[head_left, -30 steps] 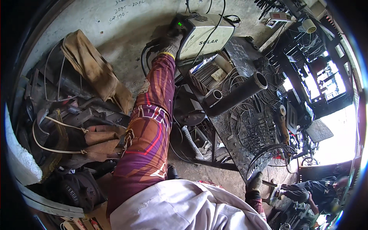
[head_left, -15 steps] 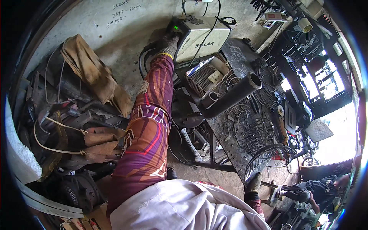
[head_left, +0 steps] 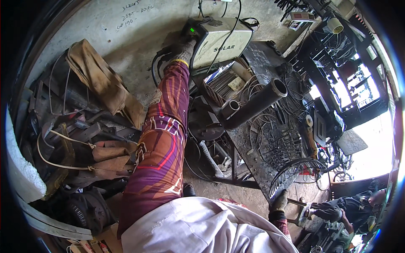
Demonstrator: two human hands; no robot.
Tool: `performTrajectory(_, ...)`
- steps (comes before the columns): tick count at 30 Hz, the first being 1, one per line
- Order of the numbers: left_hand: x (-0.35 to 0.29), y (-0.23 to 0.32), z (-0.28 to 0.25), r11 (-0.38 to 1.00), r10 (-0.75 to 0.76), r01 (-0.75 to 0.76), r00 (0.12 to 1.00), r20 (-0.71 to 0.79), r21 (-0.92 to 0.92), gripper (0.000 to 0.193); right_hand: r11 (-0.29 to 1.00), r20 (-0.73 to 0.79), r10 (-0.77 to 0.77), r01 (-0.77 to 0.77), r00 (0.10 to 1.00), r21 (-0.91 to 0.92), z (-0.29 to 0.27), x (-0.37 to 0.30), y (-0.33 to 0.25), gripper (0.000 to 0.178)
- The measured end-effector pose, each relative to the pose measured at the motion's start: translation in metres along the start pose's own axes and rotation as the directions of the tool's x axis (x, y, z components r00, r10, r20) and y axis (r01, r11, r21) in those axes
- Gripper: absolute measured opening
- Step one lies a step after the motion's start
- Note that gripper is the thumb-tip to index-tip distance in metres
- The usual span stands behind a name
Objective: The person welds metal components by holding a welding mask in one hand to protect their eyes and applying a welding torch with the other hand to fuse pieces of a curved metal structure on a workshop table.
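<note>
My left arm, in a patterned purple and orange sleeve, stretches far forward. My left hand [head_left: 185,49], in a grey knit glove with a yellow cuff, is at the front panel of a white and dark welding machine [head_left: 221,42], just below its lit green display. The fingers are dark against the panel, and their grip cannot be made out. My right hand [head_left: 279,201], also gloved, is low at the near corner of the dark metal workbench [head_left: 263,179], beside a coil of black cable [head_left: 291,170]. Its fingers are mostly hidden.
On the bench lie an upright-leaning steel pipe [head_left: 257,104], a short pipe piece [head_left: 230,109], a box of welding rods [head_left: 223,82] and loose wire. Leather gear [head_left: 99,80] and scrap metal pile up at left. Another person [head_left: 354,208] sits at far right.
The view has shifted very slightly. My left hand stays at the machine's panel, and the green display looks brighter. My right hand remains by the bench corner.
</note>
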State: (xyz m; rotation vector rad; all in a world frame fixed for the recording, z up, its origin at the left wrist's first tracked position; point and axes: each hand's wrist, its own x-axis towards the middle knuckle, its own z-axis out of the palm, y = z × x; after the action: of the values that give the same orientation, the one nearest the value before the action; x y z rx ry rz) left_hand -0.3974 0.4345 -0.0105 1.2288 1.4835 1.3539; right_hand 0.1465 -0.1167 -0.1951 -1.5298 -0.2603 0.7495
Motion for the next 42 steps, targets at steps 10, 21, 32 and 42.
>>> performTrajectory(10, -0.001, 0.001, 0.0, 1.0, -0.001, 0.001, 1.0, 0.015, -0.011, 0.055, 1.0, 0.033, 0.002, -0.002, 0.999, -0.008, -0.016, 0.014, 0.012, 0.055)
performTrajectory(21, -0.003, 0.001, -0.001, 1.0, -0.002, 0.003, 1.0, 0.025, -0.021, 0.053, 0.994, 0.157, 0.051, -0.065, 0.986, 0.085, -0.01, 0.008, 0.007, 0.056)
performTrajectory(32, -0.005, 0.0, 0.002, 1.0, -0.005, 0.006, 0.999, 0.038, -0.028, 0.052, 0.999, 0.085, 0.033, -0.035, 0.996, 0.022, -0.014, 0.012, 0.01, 0.056)
performTrajectory(42, -0.002, 0.002, 0.005, 0.999, -0.001, 0.003, 0.999, 0.046, -0.037, 0.05, 0.998, 0.173, 0.044, -0.052, 0.984, 0.038, -0.028, 0.025, 0.021, 0.057)
